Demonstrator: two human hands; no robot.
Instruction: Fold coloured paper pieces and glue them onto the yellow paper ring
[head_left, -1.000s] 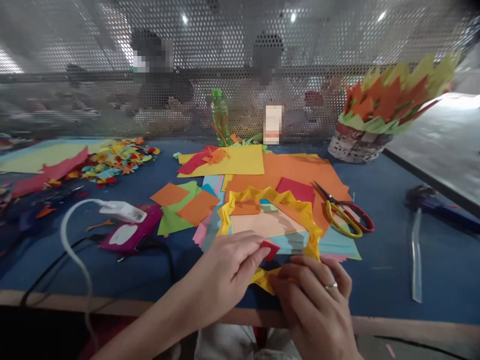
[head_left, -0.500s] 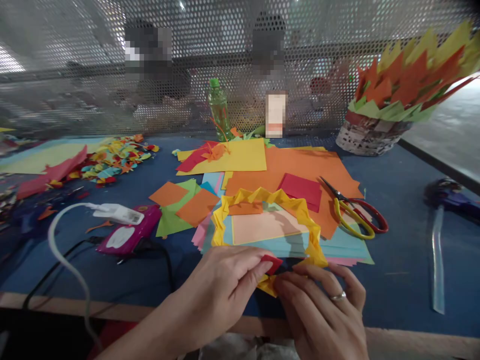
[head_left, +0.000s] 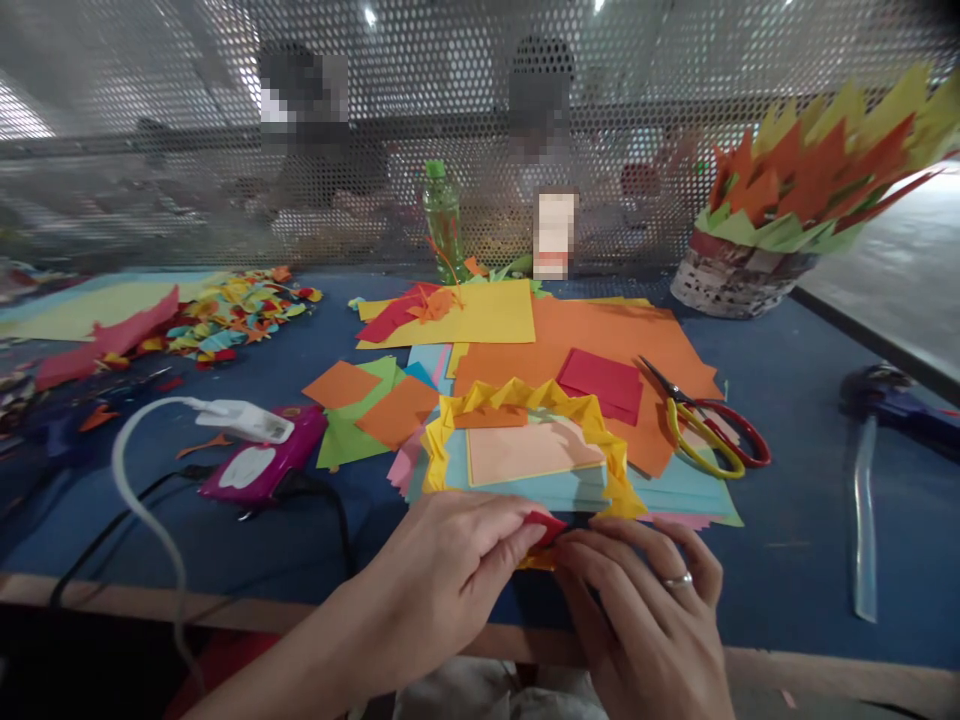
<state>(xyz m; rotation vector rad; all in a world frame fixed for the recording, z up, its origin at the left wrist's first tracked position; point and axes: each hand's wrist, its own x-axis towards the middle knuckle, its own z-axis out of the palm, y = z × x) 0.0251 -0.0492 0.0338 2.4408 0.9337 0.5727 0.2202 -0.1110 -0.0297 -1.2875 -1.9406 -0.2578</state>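
Note:
A ring of folded yellow paper [head_left: 517,392] with a zigzag edge stands over stacked coloured sheets near the table's front. Between the thumb and fingers of my left hand [head_left: 469,560] is a small folded red paper piece [head_left: 546,525], pressed against the near side of the ring. My right hand [head_left: 649,600], with a ring on one finger, pinches the yellow paper ring just beside it. The fingers hide most of the spot where red and yellow paper meet. Red and yellow handled scissors [head_left: 709,435] lie right of the ring, blades pointing away.
A magenta power strip [head_left: 262,470] with a white plug and cables lies left. A glue gun [head_left: 892,400] rests at right, its clear stick towards me. Behind are paper scraps [head_left: 232,315], a green-capped bottle [head_left: 442,225], a paper-decorated basket [head_left: 742,270] and a perforated metal screen [head_left: 420,60].
My right hand's fingers have shifted slightly closer to the red piece, and the near side of the yellow ring has tilted a little. The camera view has moved slightly.

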